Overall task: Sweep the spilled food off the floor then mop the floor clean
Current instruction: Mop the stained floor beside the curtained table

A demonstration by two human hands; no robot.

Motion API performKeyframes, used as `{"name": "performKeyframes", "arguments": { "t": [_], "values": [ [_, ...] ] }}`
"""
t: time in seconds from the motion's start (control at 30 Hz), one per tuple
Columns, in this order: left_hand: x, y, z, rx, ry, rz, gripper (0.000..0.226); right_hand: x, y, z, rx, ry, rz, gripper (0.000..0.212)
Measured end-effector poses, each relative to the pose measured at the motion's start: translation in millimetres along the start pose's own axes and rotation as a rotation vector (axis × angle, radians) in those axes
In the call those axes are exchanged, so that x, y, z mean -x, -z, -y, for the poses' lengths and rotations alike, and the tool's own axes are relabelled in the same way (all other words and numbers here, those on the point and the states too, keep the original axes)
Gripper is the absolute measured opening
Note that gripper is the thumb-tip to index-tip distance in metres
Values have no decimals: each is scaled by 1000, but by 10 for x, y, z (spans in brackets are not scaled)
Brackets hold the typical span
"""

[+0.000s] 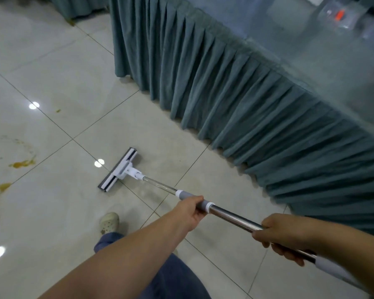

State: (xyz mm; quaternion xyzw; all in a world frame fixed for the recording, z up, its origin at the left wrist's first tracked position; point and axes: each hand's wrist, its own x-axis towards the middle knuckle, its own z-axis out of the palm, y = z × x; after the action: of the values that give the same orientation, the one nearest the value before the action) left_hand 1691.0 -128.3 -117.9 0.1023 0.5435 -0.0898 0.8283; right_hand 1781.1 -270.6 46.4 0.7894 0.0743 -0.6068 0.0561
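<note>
A person stands on a glossy tiled floor point(73, 87), holding a mop with both bare hands. The left hand point(189, 212) is wrapped around the grey collar of the mop's pole point(229, 214), fingers curled under it. The right hand point(289, 236) is clenched around the same pole farther up, just below its white end grip, which runs off toward the lower right.

From the left hand the shiny metal pole slopes down and away to the mop head point(119, 169), a flat white and dark grey bar lying flat on the tiles. Everything else can be placed from that mop head. Well to its left, orange-brown food stains point(23, 162) smear the floor, with a faint ring-shaped trace above them and more smudges trailing toward the near left edge. One small speck lies farther off, up and to the left. Nearer the person than the mop head, a pale clog point(109, 222) and a blue trouser leg point(173, 277) show below the left forearm. To the right of the mop head, a table draped in a pleated teal skirt point(225, 83) runs diagonally across the room; blurred items with an orange spot sit on its top at the far right. Round ceiling lights reflect off the tiles.
</note>
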Motion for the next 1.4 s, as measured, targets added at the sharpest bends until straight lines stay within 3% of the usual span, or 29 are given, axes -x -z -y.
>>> {"name": "performKeyframes", "arguments": {
  "t": [0.2,0.47,0.7,0.93,1.23,1.4],
  "values": [
    [43,33,13,-81,73,10,16,120,28,63,47,-97,76,26],
    [-1,290,-718,-45,43,26,25,25,114,852,56,-95,29,29],
    [-237,801,-1907,99,-13,-90,26,-384,136,2148,13,-17,14,30],
    [-608,1515,-3298,438,-102,-221,19,-928,-46,3732,-82,39,67,31],
    [-833,2431,-5068,395,-300,-331,23,-1512,-189,5576,-157,141,73,30],
    [-833,2742,-5563,290,-292,-373,23,-1686,-287,6056,-210,187,110,30]
  ]
}}
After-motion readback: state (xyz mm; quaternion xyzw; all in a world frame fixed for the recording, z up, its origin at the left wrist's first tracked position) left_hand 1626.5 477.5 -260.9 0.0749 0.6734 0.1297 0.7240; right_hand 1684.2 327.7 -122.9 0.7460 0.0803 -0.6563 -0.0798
